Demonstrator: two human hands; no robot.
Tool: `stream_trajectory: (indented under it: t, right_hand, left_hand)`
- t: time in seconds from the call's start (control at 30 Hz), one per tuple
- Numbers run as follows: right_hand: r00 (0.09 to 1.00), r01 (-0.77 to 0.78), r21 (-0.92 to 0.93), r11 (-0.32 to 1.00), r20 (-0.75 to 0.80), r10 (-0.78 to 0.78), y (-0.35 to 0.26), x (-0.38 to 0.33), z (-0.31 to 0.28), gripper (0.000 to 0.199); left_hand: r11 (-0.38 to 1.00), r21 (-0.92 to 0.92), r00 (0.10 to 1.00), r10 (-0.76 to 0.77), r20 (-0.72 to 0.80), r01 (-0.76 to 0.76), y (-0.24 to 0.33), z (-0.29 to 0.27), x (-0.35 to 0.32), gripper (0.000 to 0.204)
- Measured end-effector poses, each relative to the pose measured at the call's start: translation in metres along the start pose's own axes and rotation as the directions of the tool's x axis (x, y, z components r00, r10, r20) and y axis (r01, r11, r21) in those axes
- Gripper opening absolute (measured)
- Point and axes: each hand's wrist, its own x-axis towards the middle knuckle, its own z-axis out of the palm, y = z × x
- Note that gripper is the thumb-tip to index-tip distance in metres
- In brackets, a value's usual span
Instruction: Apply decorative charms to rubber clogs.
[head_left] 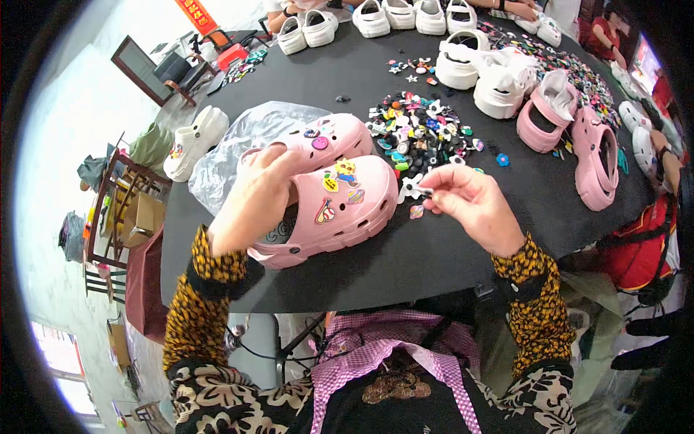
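Pink clog, the nearer of a pair, lies at nine o'clock from the right hand's grip, its toe just beside those fingertips. Its long axis runs from the heel at eight o'clock to the toe at two. The left hand is nearer, in contact at the foot opening and seeming to hold the shoe there (its fingertips are hidden, so the exact hold is unclear). The right grip has thumb and fingers pinching a small charm, mostly covered. The second pink clog sits against the first, toward twelve.

The black desk carries a heap of colourful charms at eleven o'clock from the right hand, and clear plastic wrapping at ten from the pair. White clogs line the far edge at twelve; more pink ones stand at two.

Beyond, a dark chair stands at ten and a cardboard box at nine, near a pale wall.
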Motion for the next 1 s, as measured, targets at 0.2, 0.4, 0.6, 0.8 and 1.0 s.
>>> stream_trajectory:
  t: [0.2,0.4,0.6,0.8,1.0]
  right_hand:
    - [0.994,0.067,-0.092,0.993,-0.082,-0.074,0.022,0.0,0.035,0.018]
    - [0.928,0.265,-0.447,0.854,-0.123,-0.352,0.043,0.024,0.079,0.012]
    - [0.821,0.393,-0.767,0.506,0.046,-0.569,0.063,0.041,0.108,0.017]
    - [0.841,0.397,-0.788,0.471,0.106,-0.531,0.068,0.037,0.111,0.021]
    - [0.865,0.366,-0.773,0.518,0.078,-0.495,0.071,0.042,0.116,0.017]
  left_hand:
    - [0.739,-0.5,0.88,-0.462,0.112,0.452,0.02,0.007,-0.036,0.022]
    - [0.331,-0.734,0.799,-0.349,0.489,0.593,0.006,0.023,-0.039,0.033]
    - [0.119,-0.799,0.779,-0.342,0.525,0.59,0.011,0.031,-0.045,0.03]
    - [0.297,-0.793,0.83,-0.366,0.421,0.533,0.002,0.044,-0.061,0.028]
    - [0.224,-0.817,0.824,-0.361,0.437,0.532,-0.003,0.055,-0.068,0.026]
